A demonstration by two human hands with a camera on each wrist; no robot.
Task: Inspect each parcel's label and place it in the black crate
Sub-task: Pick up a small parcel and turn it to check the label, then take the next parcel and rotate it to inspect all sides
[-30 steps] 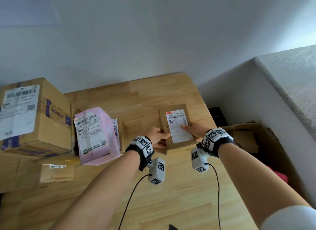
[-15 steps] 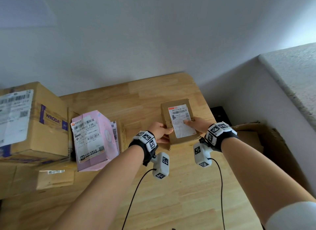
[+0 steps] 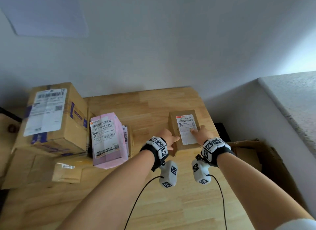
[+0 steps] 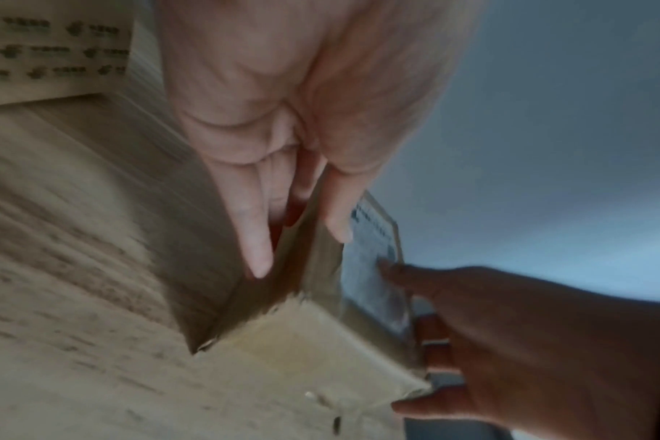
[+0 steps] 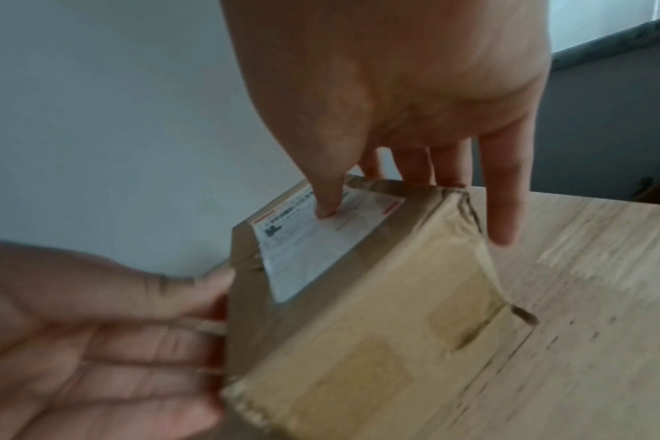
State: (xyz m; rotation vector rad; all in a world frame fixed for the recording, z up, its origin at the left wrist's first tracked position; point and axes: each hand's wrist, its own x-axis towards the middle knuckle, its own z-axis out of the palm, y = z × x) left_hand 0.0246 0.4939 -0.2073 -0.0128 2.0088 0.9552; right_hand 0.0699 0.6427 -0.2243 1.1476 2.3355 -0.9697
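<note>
**On the wooden surface: a small brown parcel held in both hands, label up**

At the far left of the wooden surface (image 3: 171, 204) stands a large cardboard box (image 3: 56, 120) with a white shipping label on top and purple tape printed "WRODA" on its side. It rests on flattened cardboard (image 3: 25, 166), and a smaller brown box (image 3: 66, 173) lies in front of it. Just to its right a pink parcel (image 3: 107, 137) leans with its barcode label facing up, a thin carton edge showing behind it.

Toward the middle, the left hand (image 3: 168, 138) grips the left edge of the small brown parcel (image 3: 173, 127); in the left wrist view its thumb lies on the top face and its fingers (image 4: 253, 238) run down the side and beneath. The parcel is held just above the surface near its right end, tilted so the white label (image 3: 187, 129) faces up toward the head camera.

The right hand (image 3: 201, 134) holds the parcel's right side, thumb pressed onto the label in the right wrist view, the fingers (image 5: 503, 193) stretched down behind the far edge. Both wrists carry bands with black-and-white markers.

Further right, beyond the surface's edge, a black object (image 3: 222, 132) shows part of itself low against the wall; whether it is the crate I cannot tell. An open cardboard box (image 3: 266, 154) sits on the floor beside it.
</note>
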